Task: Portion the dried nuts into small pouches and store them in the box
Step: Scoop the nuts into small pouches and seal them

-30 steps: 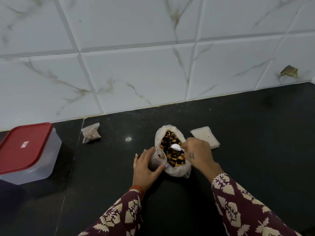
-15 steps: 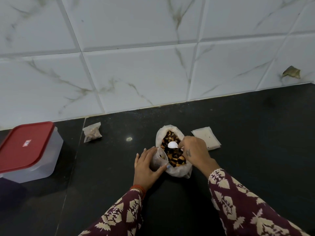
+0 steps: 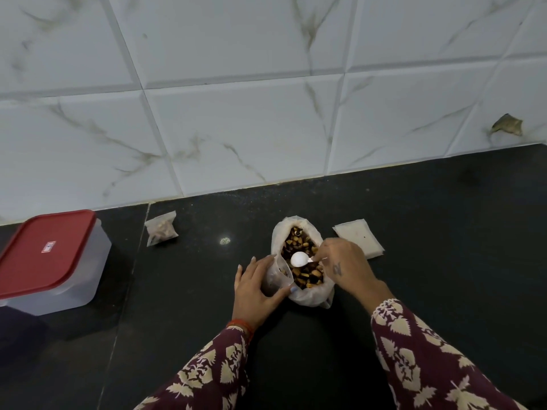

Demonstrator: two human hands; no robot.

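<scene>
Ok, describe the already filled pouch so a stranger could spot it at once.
Start at the red-lidded box on the counter's left. Just right of it, near the wall, lies the filled pouch: small, clear, nuts inside, lying alone, unlike the flat empty pouches farther right.

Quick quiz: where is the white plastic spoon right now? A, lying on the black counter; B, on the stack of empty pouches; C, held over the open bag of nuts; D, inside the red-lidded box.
C: the right hand holds the white plastic spoon over the open bag of nuts.
</scene>
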